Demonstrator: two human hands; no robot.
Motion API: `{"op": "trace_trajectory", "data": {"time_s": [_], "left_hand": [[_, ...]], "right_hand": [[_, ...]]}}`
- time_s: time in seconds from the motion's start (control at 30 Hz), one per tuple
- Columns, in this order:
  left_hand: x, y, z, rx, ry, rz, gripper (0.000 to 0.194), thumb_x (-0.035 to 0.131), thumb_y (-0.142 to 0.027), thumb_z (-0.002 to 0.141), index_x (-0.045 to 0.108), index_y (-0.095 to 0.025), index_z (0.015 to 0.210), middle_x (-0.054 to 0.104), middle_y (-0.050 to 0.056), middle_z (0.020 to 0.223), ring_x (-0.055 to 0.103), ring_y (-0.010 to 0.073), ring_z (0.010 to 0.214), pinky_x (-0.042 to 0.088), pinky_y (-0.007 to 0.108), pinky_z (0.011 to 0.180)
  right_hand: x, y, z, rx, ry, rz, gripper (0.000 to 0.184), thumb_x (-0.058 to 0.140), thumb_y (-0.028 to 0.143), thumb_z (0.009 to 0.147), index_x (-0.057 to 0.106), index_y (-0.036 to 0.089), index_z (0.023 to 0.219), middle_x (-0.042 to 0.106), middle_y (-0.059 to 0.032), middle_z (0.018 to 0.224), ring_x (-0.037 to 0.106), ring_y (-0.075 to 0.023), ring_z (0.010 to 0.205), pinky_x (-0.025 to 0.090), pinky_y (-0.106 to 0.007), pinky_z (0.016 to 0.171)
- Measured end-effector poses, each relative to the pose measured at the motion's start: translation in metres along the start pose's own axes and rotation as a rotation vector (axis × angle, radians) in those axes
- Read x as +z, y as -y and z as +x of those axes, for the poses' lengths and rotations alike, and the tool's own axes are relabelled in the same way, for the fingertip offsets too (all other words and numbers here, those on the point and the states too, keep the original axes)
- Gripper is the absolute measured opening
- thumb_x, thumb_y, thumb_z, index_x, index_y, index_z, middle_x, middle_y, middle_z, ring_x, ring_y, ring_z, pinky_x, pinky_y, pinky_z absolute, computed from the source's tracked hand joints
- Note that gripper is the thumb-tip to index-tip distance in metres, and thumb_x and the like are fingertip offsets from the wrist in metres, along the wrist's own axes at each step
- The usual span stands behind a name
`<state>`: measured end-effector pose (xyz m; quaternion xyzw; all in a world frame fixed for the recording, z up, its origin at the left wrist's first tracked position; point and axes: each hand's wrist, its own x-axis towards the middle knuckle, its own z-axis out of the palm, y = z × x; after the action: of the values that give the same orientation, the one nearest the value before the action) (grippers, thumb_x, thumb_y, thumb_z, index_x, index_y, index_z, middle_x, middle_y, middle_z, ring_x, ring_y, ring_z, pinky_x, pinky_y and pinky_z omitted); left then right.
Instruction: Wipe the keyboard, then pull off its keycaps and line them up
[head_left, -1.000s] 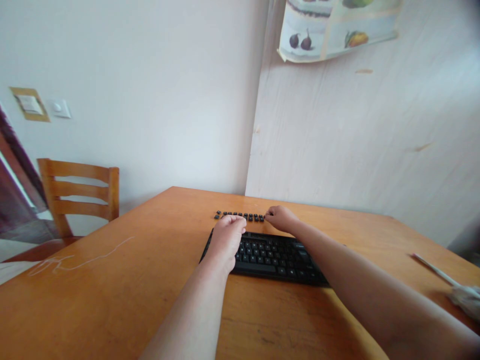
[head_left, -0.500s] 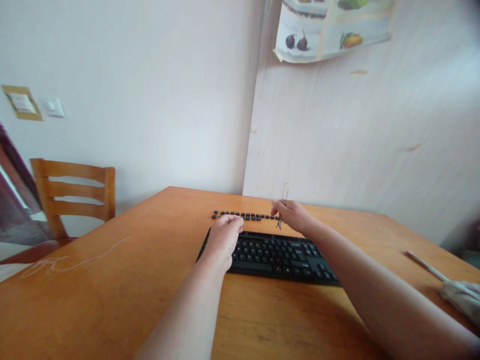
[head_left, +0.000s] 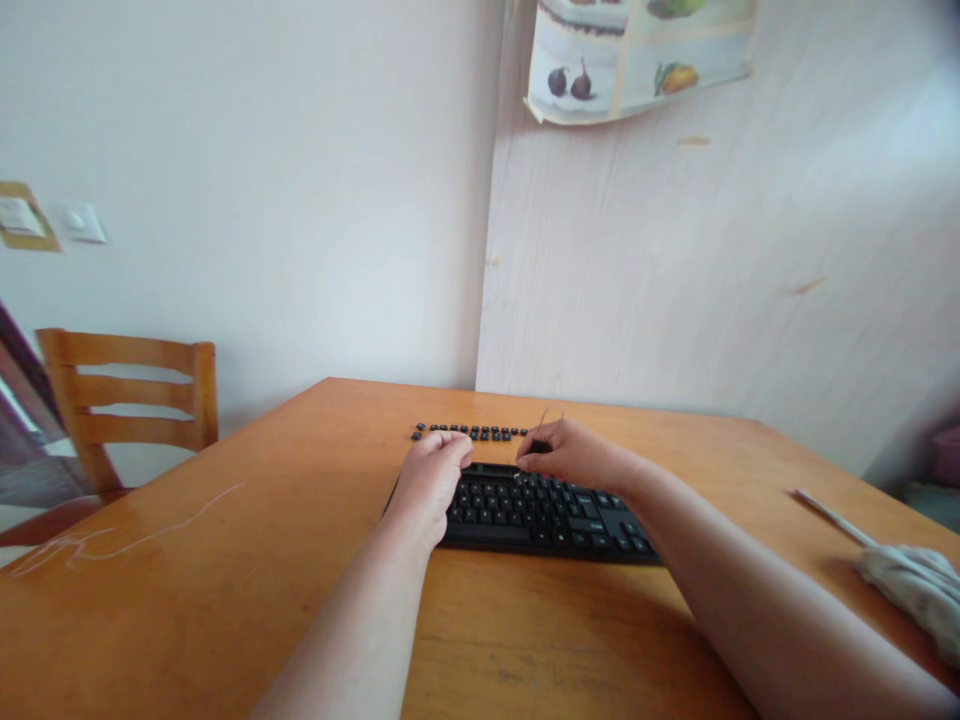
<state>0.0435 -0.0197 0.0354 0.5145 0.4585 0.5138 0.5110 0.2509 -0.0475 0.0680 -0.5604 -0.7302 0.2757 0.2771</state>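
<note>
A black keyboard (head_left: 525,520) lies on the wooden table in front of me, its top row showing a bare strip without keycaps. Over the upper middle of the keyboard, my right hand (head_left: 559,450) is closed on a wire keycap puller (head_left: 553,414); thin wire shows above the fingers and a little below them. My left hand (head_left: 435,475) is at the keyboard's left end with thumb and fingers pinched together. Whatever is between those fingertips, if anything, is hidden. Behind the keyboard, loose black keycaps (head_left: 485,434) stand in two rows, partly covered by my hands.
The wooden table (head_left: 300,580) reaches back to the wall. A white string (head_left: 172,525) lies at left, near a wooden chair (head_left: 135,395). At right rests a stick with grey cloth (head_left: 911,590). A fruit poster (head_left: 637,60) hangs above.
My right hand has come down and toward me with the keycap puller, from near the loose keycaps to the keyboard's top rows. My left hand keeps its pinch; the view has shifted slightly.
</note>
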Motion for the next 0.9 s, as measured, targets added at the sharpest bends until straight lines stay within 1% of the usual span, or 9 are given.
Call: {"op": "trace_trajectory", "data": {"time_s": [0.13, 0.27, 0.37, 0.47, 0.53, 0.63, 0.73, 0.8, 0.9], "left_hand": [[0.0, -0.002, -0.001, -0.007, 0.0, 0.015, 0.021, 0.063, -0.037, 0.07, 0.065, -0.017, 0.077, 0.07, 0.007, 0.083, 0.064, 0.0205, 0.083, 0.042, 0.03, 0.069], [0.001, -0.001, -0.001, -0.006, 0.004, 0.025, 0.021, 0.063, -0.037, 0.07, 0.065, -0.017, 0.078, 0.071, 0.007, 0.084, 0.065, 0.0204, 0.083, 0.042, 0.029, 0.07], [0.001, 0.001, -0.001, 0.002, 0.013, 0.037, 0.021, 0.063, -0.037, 0.071, 0.065, -0.017, 0.078, 0.071, 0.007, 0.083, 0.065, 0.0204, 0.083, 0.042, 0.03, 0.071], [0.001, 0.002, 0.0, 0.009, 0.015, 0.048, 0.021, 0.063, -0.037, 0.072, 0.065, -0.018, 0.078, 0.071, 0.006, 0.083, 0.065, 0.0204, 0.083, 0.042, 0.03, 0.072], [0.001, 0.003, 0.0, 0.018, 0.018, 0.06, 0.021, 0.063, -0.038, 0.072, 0.065, -0.018, 0.079, 0.071, 0.007, 0.083, 0.065, 0.0203, 0.082, 0.042, 0.03, 0.072], [0.002, 0.003, -0.001, 0.036, 0.023, 0.076, 0.021, 0.063, -0.038, 0.072, 0.066, -0.018, 0.079, 0.07, 0.006, 0.082, 0.064, 0.0201, 0.081, 0.042, 0.031, 0.072], [0.002, 0.003, -0.002, 0.045, 0.036, 0.103, 0.021, 0.063, -0.037, 0.072, 0.066, -0.018, 0.078, 0.069, 0.006, 0.077, 0.064, 0.0202, 0.079, 0.042, 0.031, 0.072], [0.003, 0.003, -0.002, 0.042, 0.049, 0.122, 0.02, 0.063, -0.036, 0.071, 0.066, -0.018, 0.079, 0.068, 0.005, 0.076, 0.063, 0.0204, 0.078, 0.042, 0.031, 0.072], [0.004, 0.004, -0.003, 0.033, 0.063, 0.145, 0.019, 0.064, -0.034, 0.07, 0.067, -0.018, 0.08, 0.069, 0.005, 0.078, 0.064, 0.0207, 0.079, 0.042, 0.031, 0.073]], "right_hand": [[0.005, -0.001, 0.0, 0.023, -0.004, -0.021, 0.013, 0.065, 0.028, 0.076, 0.069, 0.017, 0.077, 0.059, 0.0023, 0.059, 0.051, -0.0095, 0.053, 0.037, -0.021, 0.051], [0.014, -0.004, 0.002, 0.1, 0.036, 0.037, 0.012, 0.066, 0.029, 0.077, 0.066, 0.017, 0.079, 0.058, 0.003, 0.054, 0.051, -0.0094, 0.046, 0.038, -0.02, 0.045], [0.02, -0.005, 0.003, 0.124, 0.033, 0.044, 0.012, 0.066, 0.029, 0.079, 0.063, 0.018, 0.078, 0.059, 0.0023, 0.053, 0.054, -0.01, 0.045, 0.039, -0.02, 0.044], [0.024, -0.006, 0.004, 0.125, 0.016, 0.033, 0.017, 0.065, 0.034, 0.08, 0.061, 0.018, 0.076, 0.059, 0.0017, 0.054, 0.054, -0.0104, 0.045, 0.039, -0.02, 0.044], [0.027, -0.007, 0.006, 0.126, -0.025, 0.005, 0.025, 0.065, 0.041, 0.079, 0.059, 0.018, 0.071, 0.058, 0.0017, 0.054, 0.053, -0.0105, 0.046, 0.037, -0.02, 0.043], [0.032, -0.01, 0.01, 0.142, -0.151, -0.047, 0.033, 0.062, 0.046, 0.079, 0.054, 0.018, 0.062, 0.054, 0.0019, 0.051, 0.048, -0.0099, 0.047, 0.032, -0.022, 0.044], [0.038, -0.012, 0.013, 0.175, -0.244, -0.014, 0.027, 0.06, 0.037, 0.079, 0.051, 0.018, 0.06, 0.051, 0.0026, 0.051, 0.044, -0.0094, 0.049, 0.03, -0.022, 0.047], [0.04, -0.013, 0.015, 0.209, -0.267, 0.038, 0.021, 0.058, 0.031, 0.077, 0.051, 0.019, 0.061, 0.049, 0.0033, 0.051, 0.043, -0.0095, 0.049, 0.03, -0.022, 0.047], [0.041, -0.013, 0.014, 0.246, -0.296, 0.077, 0.019, 0.055, 0.027, 0.076, 0.047, 0.02, 0.06, 0.047, 0.0037, 0.05, 0.041, -0.0093, 0.047, 0.028, -0.022, 0.046]]}}
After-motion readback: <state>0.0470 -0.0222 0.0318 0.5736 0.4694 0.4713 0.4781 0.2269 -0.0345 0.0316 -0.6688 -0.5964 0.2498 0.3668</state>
